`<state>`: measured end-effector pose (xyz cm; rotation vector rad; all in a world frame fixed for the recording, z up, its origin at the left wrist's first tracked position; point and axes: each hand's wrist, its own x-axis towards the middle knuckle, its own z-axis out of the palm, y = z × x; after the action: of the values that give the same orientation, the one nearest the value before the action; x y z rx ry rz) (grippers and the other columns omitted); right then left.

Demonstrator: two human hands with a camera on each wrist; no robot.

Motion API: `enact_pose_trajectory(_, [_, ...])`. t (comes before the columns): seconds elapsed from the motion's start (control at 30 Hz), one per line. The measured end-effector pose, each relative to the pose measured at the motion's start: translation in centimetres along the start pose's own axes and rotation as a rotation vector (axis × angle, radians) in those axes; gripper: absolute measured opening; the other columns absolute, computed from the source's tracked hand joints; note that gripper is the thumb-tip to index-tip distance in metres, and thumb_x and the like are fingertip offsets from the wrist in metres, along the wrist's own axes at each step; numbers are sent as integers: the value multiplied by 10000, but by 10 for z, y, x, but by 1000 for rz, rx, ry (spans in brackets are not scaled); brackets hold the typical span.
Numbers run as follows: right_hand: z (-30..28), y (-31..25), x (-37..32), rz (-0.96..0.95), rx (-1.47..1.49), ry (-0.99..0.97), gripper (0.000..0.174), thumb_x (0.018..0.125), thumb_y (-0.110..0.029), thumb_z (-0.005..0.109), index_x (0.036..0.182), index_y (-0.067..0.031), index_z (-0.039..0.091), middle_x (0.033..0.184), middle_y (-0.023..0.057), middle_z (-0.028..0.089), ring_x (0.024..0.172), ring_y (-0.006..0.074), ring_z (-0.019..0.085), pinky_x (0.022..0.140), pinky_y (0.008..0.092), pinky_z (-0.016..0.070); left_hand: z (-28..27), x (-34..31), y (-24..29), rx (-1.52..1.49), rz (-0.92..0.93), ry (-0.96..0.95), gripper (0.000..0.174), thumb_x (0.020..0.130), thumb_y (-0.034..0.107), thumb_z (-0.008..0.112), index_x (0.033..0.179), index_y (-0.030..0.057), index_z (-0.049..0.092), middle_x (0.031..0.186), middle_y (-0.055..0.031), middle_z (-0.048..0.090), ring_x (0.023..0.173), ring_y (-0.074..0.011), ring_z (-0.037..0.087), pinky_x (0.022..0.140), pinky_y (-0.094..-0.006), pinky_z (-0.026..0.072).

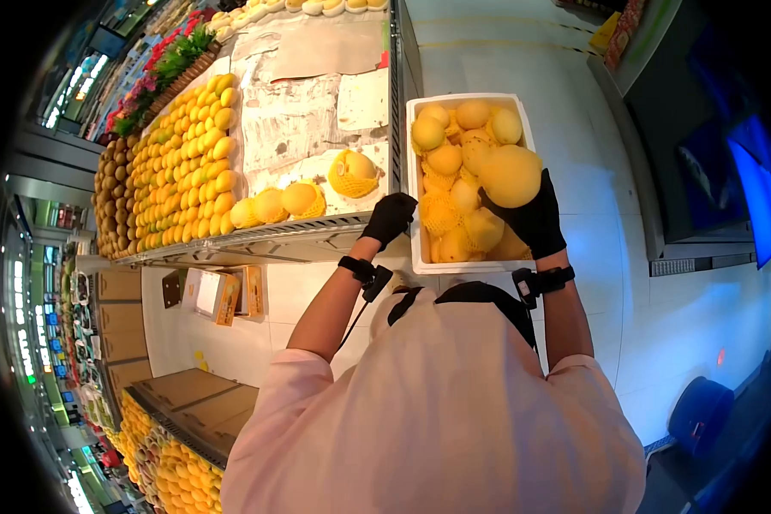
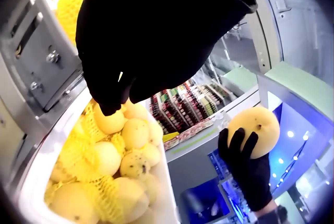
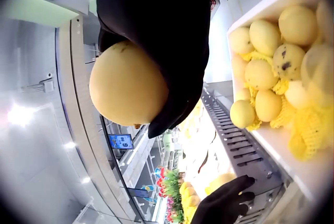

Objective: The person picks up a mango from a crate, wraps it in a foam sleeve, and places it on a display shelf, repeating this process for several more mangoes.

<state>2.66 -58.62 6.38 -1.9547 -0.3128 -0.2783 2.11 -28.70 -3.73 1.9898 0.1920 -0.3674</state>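
My black-gloved right hand grips a large round yellow fruit, raised over the right side of a white foam box. In the right wrist view the fruit shows smooth, bare skin, the glove curved round it. My gloved left hand, loosely bent with nothing seen in it, hangs between the box's left rim and the display stand. Yellow fruits fill the box, several in yellow foam nets; one bears dark spots.
Left of the box, the display stand carries rows of yellow fruit and a few netted fruits near its metal edge. Cartons lie on the floor below. A blue tub stands at lower right.
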Motion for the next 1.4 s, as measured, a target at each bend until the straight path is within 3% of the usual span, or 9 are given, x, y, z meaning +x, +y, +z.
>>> enact_pose_trajectory(0.07, [-8, 10, -9, 45, -77, -9, 776, 657, -269, 902, 1261, -16, 486, 1171, 119, 644, 1070, 250, 635, 912, 355, 527, 17, 19, -55, 483, 426, 164, 263, 875, 192, 668, 1076, 24, 665, 976, -134, 698, 809, -263, 690, 714, -355, 544])
enact_pose_trajectory(0.1, [-12, 15, -14, 63, -92, -12, 784, 649, -271, 907, 1261, -17, 488, 1167, 118, 647, 1062, 251, 638, 907, 352, 529, 24, 18, -53, 463, 267, 102, 265, 845, 174, 690, 1063, 28, 658, 1031, -170, 672, 932, -344, 651, 817, -404, 526])
enact_pose_trajectory(0.33, [-32, 10, -41, 140, -266, -49, 784, 640, -307, 914, 1242, -8, 512, 1144, 122, 670, 1047, 242, 657, 877, 337, 542, 54, 34, -49, 890, 418, -72, 246, 794, 149, 678, 1001, 18, 650, 1062, -185, 625, 1042, -367, 585, 904, -433, 489])
enact_pose_trajectory(0.57, [-40, 52, -81, 338, 250, 53, 703, 760, -381, 823, 1299, -60, 506, 1160, 135, 661, 1057, 263, 644, 911, 356, 519, 68, 72, -51, 1326, 520, -149, 161, 791, 120, 574, 801, 23, 703, 1048, -200, 623, 966, -347, 585, 804, -449, 491])
enact_pose_trajectory(0.73, [-57, 12, -89, 117, -632, 129, 559, 711, -359, 852, 1142, -76, 637, 1077, 72, 685, 981, 291, 632, 905, 376, 495, 81, 120, -87, 1357, 266, -190, 200, 880, 131, 550, 858, 51, 732, 1005, -144, 633, 989, -309, 560, 861, -436, 425])
enact_pose_trajectory(0.83, [-65, 15, -102, 201, -644, 131, 563, 683, -364, 864, 1139, -112, 652, 1063, 64, 686, 968, 287, 630, 857, 378, 512, 75, 95, -17, 1683, 266, -464, 195, 939, 193, 572, 905, 90, 734, 977, -99, 652, 999, -288, 556, 872, -409, 400])
enact_pose_trajectory(1.13, [-64, 37, -131, 102, -673, 160, 572, 655, -344, 879, 1147, -154, 658, 1113, 40, 670, 970, 245, 622, 827, 360, 516, 75, 109, -27, 1521, 310, -295, 171, 896, 115, 566, 758, 80, 660, 738, -102, 621, 761, -288, 585, 779, -442, 418])
enact_pose_trajectory(1.3, [-54, 31, -119, 327, -114, 162, 572, 760, -387, 806, 1204, -85, 609, 1195, 71, 643, 1091, 249, 600, 914, 408, 495, 62, 114, -53, 954, 586, -52, 69, 868, 44, 544, 821, 58, 593, 762, -150, 604, 710, -367, 583, 705, -433, 470])
enact_pose_trajectory(1.4, [-48, 56, -114, 423, 913, 110, 735, 818, -389, 760, 1357, -15, 428, 1336, 156, 528, 1223, 315, 527, 1024, 464, 456, 54, 105, -37, 751, 581, 15, 109, 835, -18, 537, 845, 77, 589, 822, -178, 599, 775, -393, 587, 724, -446, 481])
